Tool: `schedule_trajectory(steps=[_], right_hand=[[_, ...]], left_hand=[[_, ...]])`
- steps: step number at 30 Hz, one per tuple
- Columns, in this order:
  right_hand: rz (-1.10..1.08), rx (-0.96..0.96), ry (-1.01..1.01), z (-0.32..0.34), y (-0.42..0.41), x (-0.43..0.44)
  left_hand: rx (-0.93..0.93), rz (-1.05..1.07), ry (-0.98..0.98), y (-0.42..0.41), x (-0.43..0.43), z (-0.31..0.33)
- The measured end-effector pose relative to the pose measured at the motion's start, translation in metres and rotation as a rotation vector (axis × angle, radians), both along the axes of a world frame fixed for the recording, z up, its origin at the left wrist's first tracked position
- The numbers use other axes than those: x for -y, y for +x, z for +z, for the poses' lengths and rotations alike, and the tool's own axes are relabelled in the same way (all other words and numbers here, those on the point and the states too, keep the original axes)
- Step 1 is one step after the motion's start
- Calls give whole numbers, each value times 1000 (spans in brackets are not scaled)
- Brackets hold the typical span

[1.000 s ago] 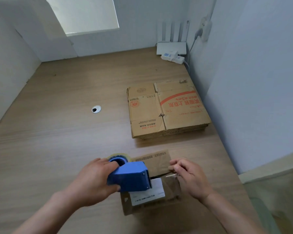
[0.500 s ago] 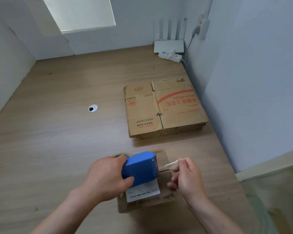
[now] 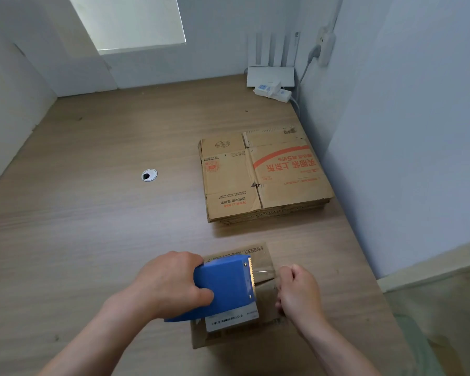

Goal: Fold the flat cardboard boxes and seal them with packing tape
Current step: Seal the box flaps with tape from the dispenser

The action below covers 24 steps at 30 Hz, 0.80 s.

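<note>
Clear tape [image 3: 265,272] stretched over a small box [image 3: 223,339] at the near edge of the desk [image 3: 92,226].
The left hand [image 3: 171,283] grips the blue tape dispenser [image 3: 223,286] above the box. The right hand [image 3: 299,291], fingers curled, pinches the tape's end just beside the blade; whether the strip touches the cardboard is unclear. Beyond, a stack of flat boxes [image 3: 263,180] lies by the right wall, and a white router [image 3: 270,76] stands in the far corner.
</note>
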State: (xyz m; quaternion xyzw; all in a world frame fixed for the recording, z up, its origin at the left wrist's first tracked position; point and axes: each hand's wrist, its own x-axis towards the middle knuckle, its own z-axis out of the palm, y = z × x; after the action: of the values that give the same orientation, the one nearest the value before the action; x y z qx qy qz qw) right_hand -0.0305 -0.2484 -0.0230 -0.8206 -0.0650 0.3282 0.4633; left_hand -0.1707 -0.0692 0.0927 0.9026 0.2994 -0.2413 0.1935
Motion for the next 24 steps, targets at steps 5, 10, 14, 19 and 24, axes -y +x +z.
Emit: schedule_trajectory(steps=[5,10,14,19,24], right_hand=[[102,105,-126,-14,7,1],[96,74,-131,-26,1,4],[60,87,-103,-28,-4,3],[-76,-175,-163,-57,-20,13],[-106,172,74,-26,-30,39]], left_hand=[[-18,-12,28,6,3,-6],[-34,-11,36,8,0,-11],[-43,-9,29,10,-1,-12],[-58,6,31,11,-4,-11],[-54,-6,33,12,-5,-10]])
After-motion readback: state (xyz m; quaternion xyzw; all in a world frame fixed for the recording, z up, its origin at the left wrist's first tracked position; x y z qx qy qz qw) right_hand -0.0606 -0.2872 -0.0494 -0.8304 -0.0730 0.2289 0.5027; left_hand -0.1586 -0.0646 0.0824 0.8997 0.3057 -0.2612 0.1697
